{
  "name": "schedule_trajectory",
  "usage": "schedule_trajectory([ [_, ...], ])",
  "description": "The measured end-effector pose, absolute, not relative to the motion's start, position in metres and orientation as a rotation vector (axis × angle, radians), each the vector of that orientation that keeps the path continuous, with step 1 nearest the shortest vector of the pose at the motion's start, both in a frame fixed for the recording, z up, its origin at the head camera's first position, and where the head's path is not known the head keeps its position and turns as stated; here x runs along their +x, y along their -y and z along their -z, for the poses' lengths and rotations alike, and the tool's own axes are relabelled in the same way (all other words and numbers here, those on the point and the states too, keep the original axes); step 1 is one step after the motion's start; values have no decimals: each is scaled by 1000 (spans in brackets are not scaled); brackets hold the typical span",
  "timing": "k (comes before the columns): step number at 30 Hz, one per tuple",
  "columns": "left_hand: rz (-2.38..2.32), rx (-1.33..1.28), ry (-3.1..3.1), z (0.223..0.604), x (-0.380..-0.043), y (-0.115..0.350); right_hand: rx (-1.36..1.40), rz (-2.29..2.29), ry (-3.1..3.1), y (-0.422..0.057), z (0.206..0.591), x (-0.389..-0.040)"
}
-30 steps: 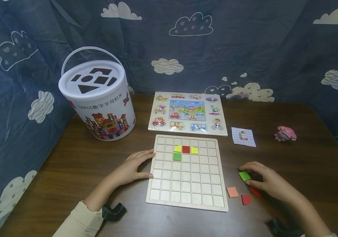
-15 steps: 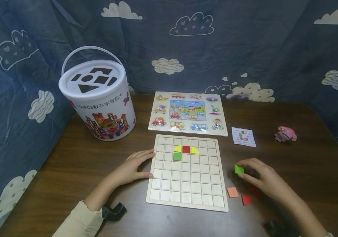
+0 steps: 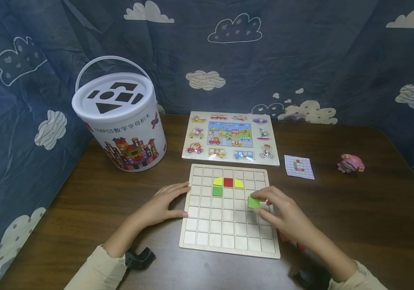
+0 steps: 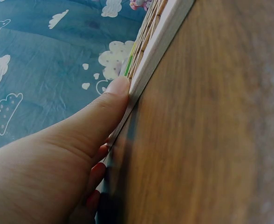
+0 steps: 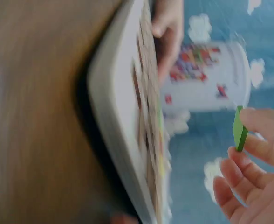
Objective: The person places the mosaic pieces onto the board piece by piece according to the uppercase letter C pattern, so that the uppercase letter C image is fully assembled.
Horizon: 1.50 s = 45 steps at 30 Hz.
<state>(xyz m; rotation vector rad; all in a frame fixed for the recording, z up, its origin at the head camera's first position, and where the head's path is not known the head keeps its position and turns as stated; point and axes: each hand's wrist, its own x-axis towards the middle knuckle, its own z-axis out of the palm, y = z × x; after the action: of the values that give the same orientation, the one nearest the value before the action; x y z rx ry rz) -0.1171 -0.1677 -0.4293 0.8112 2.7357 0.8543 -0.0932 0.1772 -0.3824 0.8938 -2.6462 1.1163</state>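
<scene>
Four pieces are sitting in the grid board (image 3: 228,243): a left yellow piece (image 3: 218,182), a red square (image 3: 228,183) and a right yellow piece (image 3: 239,183) are forming a row toward the far side, and a placed green square (image 3: 217,191) is lying just near of the left yellow one. A fifth piece, the held green square (image 3: 253,202), is hovering over the board's right part, with the thumb and fingertips of the right hand (image 3: 283,207) pinching it. Reddish pieces (image 3: 283,237) are lying off the near right corner, partly hidden by the forearm, so their number cannot be told. Beside the small figure on the pattern card (image 3: 299,167), the layout is looking only partly built. The left hand (image 3: 165,203) is touching the board's left edge, thumb spread away from the fingers.

Everything is resting on a brown wooden table (image 3: 167,249). A vehicle puzzle (image 3: 230,135) is lying just far of the board, a white bucket (image 3: 127,133) is standing at far left, and a pink toy (image 3: 350,163) is sitting at right. Behind, a blue cloth (image 3: 301,60) printed with clouds is hanging.
</scene>
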Motion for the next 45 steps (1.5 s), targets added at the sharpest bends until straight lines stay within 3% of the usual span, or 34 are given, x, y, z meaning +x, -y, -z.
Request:
schedule_trajectory([
  [12,-851,843,-2754,428,-116,168,863,-1242,2812,-128,407,-106],
  [24,-850,825,-2746,427,-116,168,825,-1055,2828,-107,420,-118],
  [45,-848,830,-2743,428,-117,168,908,-1199,2951,-118,408,-122],
])
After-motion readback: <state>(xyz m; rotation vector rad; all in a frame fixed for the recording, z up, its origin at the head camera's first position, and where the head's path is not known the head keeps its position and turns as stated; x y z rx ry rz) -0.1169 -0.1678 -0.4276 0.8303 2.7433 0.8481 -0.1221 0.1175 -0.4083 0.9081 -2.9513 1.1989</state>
